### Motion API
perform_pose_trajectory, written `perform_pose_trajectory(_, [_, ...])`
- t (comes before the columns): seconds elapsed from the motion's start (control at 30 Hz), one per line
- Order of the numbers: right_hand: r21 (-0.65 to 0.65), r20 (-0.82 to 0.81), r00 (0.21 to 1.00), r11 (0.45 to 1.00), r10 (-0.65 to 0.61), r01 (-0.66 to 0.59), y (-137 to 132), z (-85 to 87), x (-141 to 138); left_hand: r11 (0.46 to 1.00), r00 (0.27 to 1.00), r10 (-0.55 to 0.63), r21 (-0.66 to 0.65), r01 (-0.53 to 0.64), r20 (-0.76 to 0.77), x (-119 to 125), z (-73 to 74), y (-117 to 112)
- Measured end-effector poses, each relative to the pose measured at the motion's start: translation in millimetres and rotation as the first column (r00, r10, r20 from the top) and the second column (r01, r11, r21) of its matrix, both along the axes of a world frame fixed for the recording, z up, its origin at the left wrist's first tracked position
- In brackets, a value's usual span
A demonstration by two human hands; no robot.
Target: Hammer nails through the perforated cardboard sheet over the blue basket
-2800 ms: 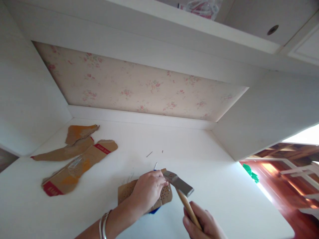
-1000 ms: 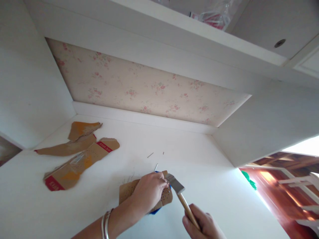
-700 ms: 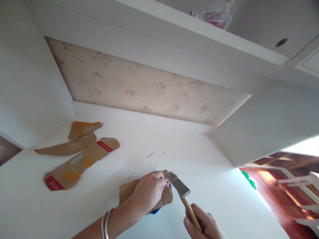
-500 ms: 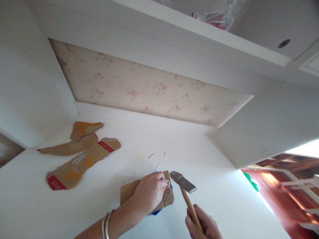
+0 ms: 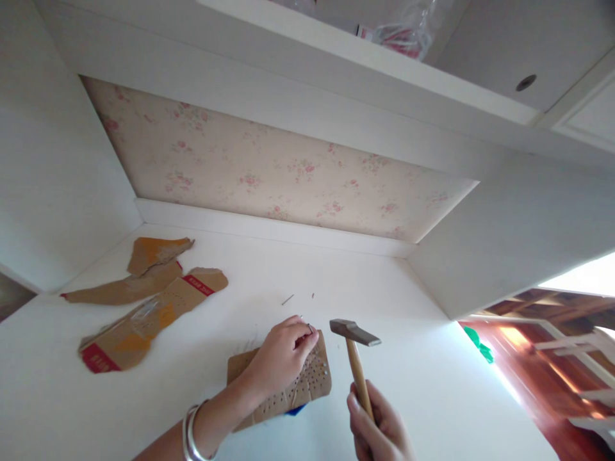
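Observation:
My left hand [image 5: 286, 352], with a silver bangle [image 5: 191, 435] on its wrist, is above the far edge of a piece of cardboard [image 5: 312, 378] pierced with many small holes. Between its thumb and forefinger a thin metal nail [image 5: 310, 328] is pinched. Part of the cardboard is covered by the hand and forearm. Something blue [image 5: 295, 410] sticks out from under its near edge. To the right, my right hand [image 5: 377, 419] grips the wooden handle of a hammer [image 5: 354, 331]. The hammer's metal head is raised, apart from the cardboard.
Torn cardboard pieces [image 5: 148, 307] lie on the white surface [image 5: 192, 397] at left. Another nail [image 5: 287, 299] and a small dark bit [image 5: 312, 295] lie beyond my left hand. White panels flank the surface, and a shelf [image 5: 336, 57] overhangs it.
My left hand has moved from the cardboard's right part to its far edge and now pinches the nail that lay there. The hammer has shifted slightly, its head more level.

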State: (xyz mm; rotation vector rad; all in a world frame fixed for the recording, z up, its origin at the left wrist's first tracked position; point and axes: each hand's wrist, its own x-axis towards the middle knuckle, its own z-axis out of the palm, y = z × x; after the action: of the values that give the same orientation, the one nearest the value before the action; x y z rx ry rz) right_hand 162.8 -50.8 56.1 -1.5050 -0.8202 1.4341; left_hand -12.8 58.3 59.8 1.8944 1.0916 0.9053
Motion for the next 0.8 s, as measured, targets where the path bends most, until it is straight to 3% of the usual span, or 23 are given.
perform_pose_trajectory(0.13, [-0.006, -0.048, 0.996, 0.997, -0.079, 0.079, 0, -0.9, -6, 0.999, 0.997, -0.038, -0.021, 0.040, 0.064, -9, 14.6, 2])
perform_pose_trajectory(0.3, [-0.024, -0.064, 0.992, 0.994, -0.106, 0.105, -3, -2.7, -5, 1.000, 0.995, 0.007, 0.020, -0.009, 0.100, -29, 27.4, 1])
perform_pose_trajectory(0.53, [-0.113, -0.101, 0.986, 0.986, -0.132, 0.121, -11, -19.5, -7, 0.993, 0.992, 0.112, -0.049, -0.109, 0.055, -51, 12.3, -18])
perform_pose_trajectory(0.67, [-0.106, -0.103, 0.985, 0.986, -0.142, 0.131, -13, -26.0, -9, 0.980, 0.984, 0.174, -0.100, -0.170, 0.028, -48, 8.3, -24])
perform_pose_trajectory(0.8, [-0.106, -0.101, 0.987, 0.988, -0.125, 0.115, -14, -25.6, -8, 0.987, 0.991, 0.133, -0.086, -0.133, -0.010, -40, 7.0, -17])
